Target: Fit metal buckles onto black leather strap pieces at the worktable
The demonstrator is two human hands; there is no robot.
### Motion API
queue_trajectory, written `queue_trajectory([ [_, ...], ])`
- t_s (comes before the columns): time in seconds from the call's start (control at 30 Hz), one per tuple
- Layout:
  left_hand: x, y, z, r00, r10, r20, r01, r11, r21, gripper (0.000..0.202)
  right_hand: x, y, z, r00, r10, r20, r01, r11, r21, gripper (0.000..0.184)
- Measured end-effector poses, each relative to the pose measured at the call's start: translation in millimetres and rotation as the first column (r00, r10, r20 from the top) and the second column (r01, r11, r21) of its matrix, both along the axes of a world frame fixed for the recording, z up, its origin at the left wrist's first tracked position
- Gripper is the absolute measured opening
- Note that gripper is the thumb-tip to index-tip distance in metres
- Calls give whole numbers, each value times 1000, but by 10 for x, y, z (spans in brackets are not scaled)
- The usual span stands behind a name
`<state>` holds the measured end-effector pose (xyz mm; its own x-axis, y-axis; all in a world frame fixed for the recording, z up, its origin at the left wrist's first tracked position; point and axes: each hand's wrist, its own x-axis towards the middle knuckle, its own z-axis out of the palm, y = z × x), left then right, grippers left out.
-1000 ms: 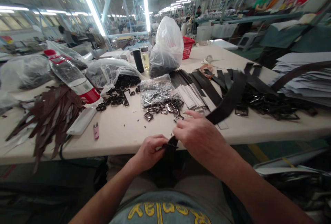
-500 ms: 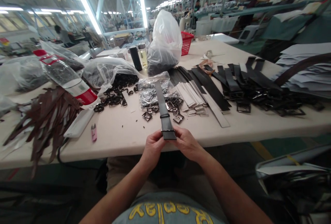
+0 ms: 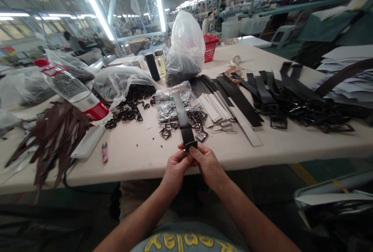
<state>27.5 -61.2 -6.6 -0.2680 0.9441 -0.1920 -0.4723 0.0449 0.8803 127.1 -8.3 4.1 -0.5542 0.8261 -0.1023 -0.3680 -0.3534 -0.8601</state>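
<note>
My left hand [image 3: 176, 165] and my right hand [image 3: 206, 162] meet at the near table edge, both pinched on the near end of a black belt strap [image 3: 182, 116]. The strap runs straight away from me over a heap of small metal buckles [image 3: 194, 121] and a clear bag of buckles [image 3: 171, 102]. A buckle sits at the strap's near end between my fingertips. To the right lie rows of black straps [image 3: 239, 100] and light-backed strips [image 3: 217, 110].
Black rings [image 3: 131, 108] spill from a plastic bag at centre left. Brown leather strips [image 3: 55, 135], a plastic bottle [image 3: 72, 89] and small pink snips [image 3: 104, 152] lie at left. Finished buckled belts [image 3: 303, 108] pile at right beside stacked paper [image 3: 346, 77]. Other people work far behind.
The strap swung from lying off to the right to pointing straight away from me. My right hand came back from over the table and both hands closed together on the strap's near end.
</note>
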Motion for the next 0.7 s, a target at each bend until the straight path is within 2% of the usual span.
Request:
queue_trajectory([
  [0.13, 35, 7, 51, 999, -4, 47, 4, 1000, 6, 28, -30, 9, -26, 996, -63, 61, 62, 998, 12, 40],
  [0.27, -34, 56, 140, 995, -95, 14, 95, 995, 2, 39, 20, 121, -51, 968, -120, 222, 81, 981, 175, 42],
  [0.37, -289, 86, 190, 964, -180, -195, 189, 981, 29, 37, 69, 263, -74, 935, -207, 287, 89, 922, 376, 36],
  [0.47, -758, 105, 234, 892, -88, -444, 115, 993, 33, 29, 96, 369, -121, 927, -255, 275, 124, 900, 418, 33],
  [0.53, -1157, 143, 287, 790, 32, -612, -14, 999, 34, 24, 97, 402, -162, 933, -250, 258, 145, 919, 367, 35],
  [0.57, -1362, 175, 323, 708, 87, -700, -86, 996, 36, 22, 94, 410, -180, 936, -245, 253, 150, 927, 343, 36],
  [0.63, -1737, 268, 397, 458, 111, -882, -241, 970, -3, 18, 87, 411, -207, 936, -236, 262, 143, 933, 330, 38],
  [0.7, -2021, 393, 446, 353, 131, -926, -328, 944, 9, 15, 81, 403, -217, 933, -229, 278, 123, 929, 350, 41],
])
